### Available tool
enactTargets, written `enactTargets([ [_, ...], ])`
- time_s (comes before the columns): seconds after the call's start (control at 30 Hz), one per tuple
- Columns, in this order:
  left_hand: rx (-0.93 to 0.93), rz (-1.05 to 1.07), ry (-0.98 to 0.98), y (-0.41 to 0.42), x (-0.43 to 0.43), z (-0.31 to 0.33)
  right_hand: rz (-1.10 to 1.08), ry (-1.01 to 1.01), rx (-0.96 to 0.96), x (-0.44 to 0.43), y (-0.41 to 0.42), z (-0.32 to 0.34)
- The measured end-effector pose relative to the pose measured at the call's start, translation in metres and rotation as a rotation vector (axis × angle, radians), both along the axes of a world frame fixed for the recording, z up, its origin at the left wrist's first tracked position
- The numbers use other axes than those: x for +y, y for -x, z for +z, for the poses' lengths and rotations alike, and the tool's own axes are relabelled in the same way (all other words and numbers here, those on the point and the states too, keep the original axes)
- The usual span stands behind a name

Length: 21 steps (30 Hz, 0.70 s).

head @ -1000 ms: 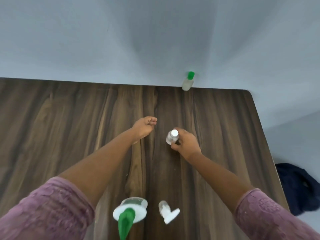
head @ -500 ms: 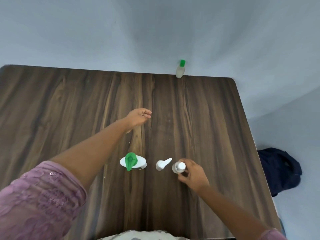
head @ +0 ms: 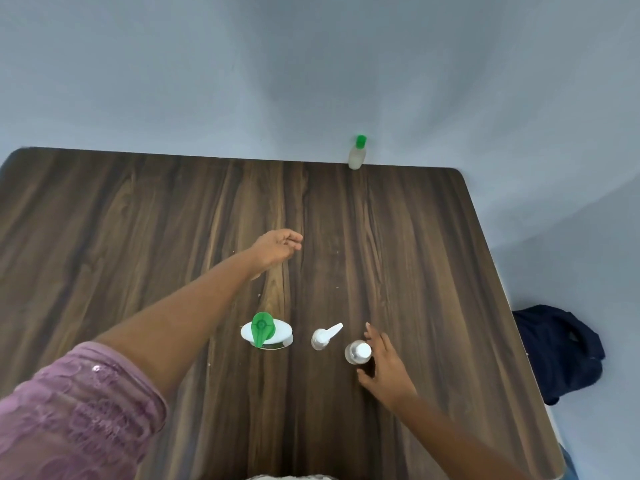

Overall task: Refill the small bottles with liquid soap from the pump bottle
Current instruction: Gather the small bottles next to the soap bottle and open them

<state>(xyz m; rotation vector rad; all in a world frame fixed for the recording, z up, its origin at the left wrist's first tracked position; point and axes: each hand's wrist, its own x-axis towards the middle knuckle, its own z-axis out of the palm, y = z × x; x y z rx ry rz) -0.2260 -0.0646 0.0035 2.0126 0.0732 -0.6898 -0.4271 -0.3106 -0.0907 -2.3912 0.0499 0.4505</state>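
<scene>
Near the front of the table [head: 138, 237] the pump bottle [head: 265, 332], nozzle bottle [head: 322, 338] and white-capped bottle [head: 359, 352] stand in a row, likely grouped for refilling; right hand [head: 385, 370] lies straight-fingered just beside the white-capped bottle, gripping nothing, left hand [head: 276, 245] loosely curled, empty, farther back; green-capped bottle [head: 357, 153] well apart at far edge.

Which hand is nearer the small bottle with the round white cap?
Right. The right hand is open directly beside the white-capped bottle; the left hand hovers well beyond it, farther up the table.
</scene>
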Motion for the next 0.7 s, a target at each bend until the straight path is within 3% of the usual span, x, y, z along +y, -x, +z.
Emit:
enactTargets([
  [0.1,0.017,-0.006,0.012,-0.005,-0.002,-0.002,0.052,0.023,0.064,-0.015,-0.003,-0.009],
  [0.27,0.028,-0.003,0.010,-0.022,-0.010,-0.010,-0.025,0.038,-0.040,-0.045,-0.052,-0.005],
  [0.5,-0.013,-0.002,0.038,-0.069,-0.025,-0.015,-0.278,-0.112,-0.225,-0.042,-0.205,0.021],
  [0.7,-0.063,0.044,0.072,-0.144,-0.045,-0.026,-0.464,-0.226,-0.240,-0.013,-0.346,0.031],
])
